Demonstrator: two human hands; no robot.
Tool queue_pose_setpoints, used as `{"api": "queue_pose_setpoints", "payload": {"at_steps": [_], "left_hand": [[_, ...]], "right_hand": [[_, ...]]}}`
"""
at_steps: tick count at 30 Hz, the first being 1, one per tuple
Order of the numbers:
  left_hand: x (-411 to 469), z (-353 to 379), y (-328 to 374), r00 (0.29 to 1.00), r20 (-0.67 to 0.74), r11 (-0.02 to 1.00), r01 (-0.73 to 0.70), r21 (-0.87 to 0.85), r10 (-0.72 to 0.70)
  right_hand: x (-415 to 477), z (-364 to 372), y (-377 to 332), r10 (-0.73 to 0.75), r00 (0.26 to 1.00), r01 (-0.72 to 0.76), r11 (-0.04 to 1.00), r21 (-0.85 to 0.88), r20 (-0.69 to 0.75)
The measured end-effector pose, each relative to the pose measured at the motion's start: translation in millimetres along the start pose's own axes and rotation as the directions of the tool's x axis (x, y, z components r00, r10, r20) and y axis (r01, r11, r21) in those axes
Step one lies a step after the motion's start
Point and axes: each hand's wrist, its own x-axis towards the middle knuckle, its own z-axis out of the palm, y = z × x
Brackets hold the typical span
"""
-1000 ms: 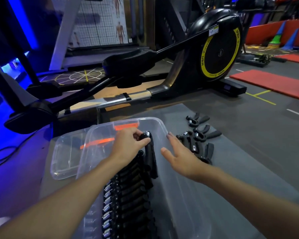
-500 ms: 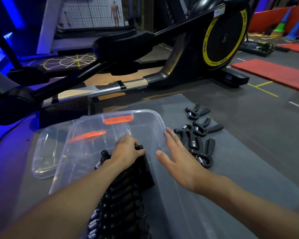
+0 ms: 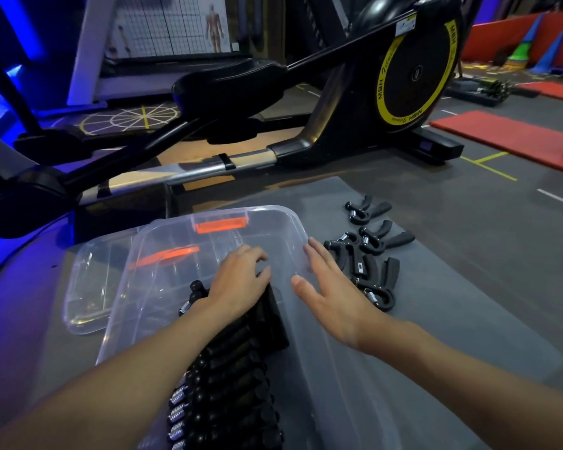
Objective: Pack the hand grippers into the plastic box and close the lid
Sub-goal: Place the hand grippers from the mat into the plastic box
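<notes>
Fingers (image 3: 257,258) of the left hand (image 3: 238,280) curled palm-down over the far end of a packed row of hand grippers (image 3: 234,375) inside one clear plastic box (image 3: 273,219), while the right hand (image 3: 332,293) hovered flat, spread and empty, over its rim beside about five loose grippers (image 3: 368,254) on the grey mat (image 3: 452,319), one lid (image 3: 88,280) lying left.

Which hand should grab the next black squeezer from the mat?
Probably the right hand. It's open on the box rim, right beside the loose squeezers on the mat. The left hand is inside the box, pressing on the packed row.
</notes>
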Motion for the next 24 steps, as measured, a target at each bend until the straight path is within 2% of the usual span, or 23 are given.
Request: {"api": "queue_pose_setpoints", "payload": {"at_steps": [2,4,7,10,15,22,24], "left_hand": [[-3.6,-9.5,23.9,0.993,-0.071,0.991,-0.103,-0.089,0.096],[-9.6,-18.1,51.8,0.978,-0.106,0.969,-0.193,-0.152,0.178],[-22.6,-25.8,83.5,0.964,0.008,0.956,-0.261,-0.13,0.265],[-30.0,-24.1,90.7,0.95,0.162,0.963,-0.27,-0.007,0.267],[-31.8,-20.3,87.7,0.949,0.198,0.966,-0.256,0.03,0.245],[-31.0,-14.2,83.9,0.948,0.229,0.975,-0.223,-0.023,0.222],[-31.0,-13.4,84.3,0.948,0.229,0.975,-0.218,-0.035,0.22]], "right_hand": [[1.2,1.1,-0.1,0.008,0.997,0.002,0.992,0.123,-0.083],[5.0,-2.6,8.5,0.078,0.963,-0.015,0.971,0.238,-0.26],[13.3,-13.0,50.8,0.246,0.867,-0.153,0.959,0.238,-0.433],[14.8,-13.4,107.4,0.373,0.829,-0.34,0.928,0.155,-0.417],[20.6,-12.2,165.8,0.52,0.772,-0.548,0.836,0.033,-0.366],[42.6,-9.6,192.2,0.577,0.749,-0.637,0.763,-0.112,-0.326],[46.1,-10.1,199.7,0.57,0.752,-0.628,0.772,-0.098,-0.33]]}}
